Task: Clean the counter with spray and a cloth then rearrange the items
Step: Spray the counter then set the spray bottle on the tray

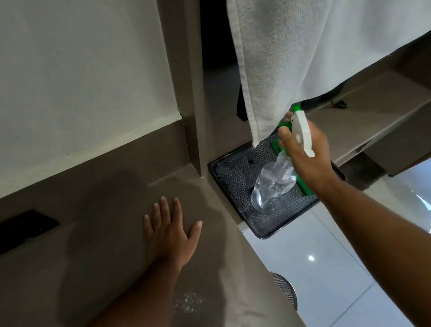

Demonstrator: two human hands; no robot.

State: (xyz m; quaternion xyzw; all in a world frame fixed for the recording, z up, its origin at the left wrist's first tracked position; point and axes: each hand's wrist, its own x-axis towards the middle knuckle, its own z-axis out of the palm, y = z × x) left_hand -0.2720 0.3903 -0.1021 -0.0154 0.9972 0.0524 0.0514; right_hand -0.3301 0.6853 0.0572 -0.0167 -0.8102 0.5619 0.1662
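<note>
My left hand [170,232] lies flat, fingers spread, on the brown counter [90,260] and holds nothing. My right hand [307,156] grips a clear spray bottle [273,180] with a white and green trigger head, tilted over a black tray [233,172] beside the counter's right end. A white cloth [328,27] hangs down from the top right, close to the camera, its lower corner just above the bottle's head. Pale wet speckles [189,302] show on the counter near my left forearm.
A dark post [188,85] rises at the counter's far right corner. A black recessed socket panel [14,233] sits in the counter at left. A green item [304,187] lies in the tray. A low shelf [372,122] runs right. Glossy white floor tiles [330,271] lie below.
</note>
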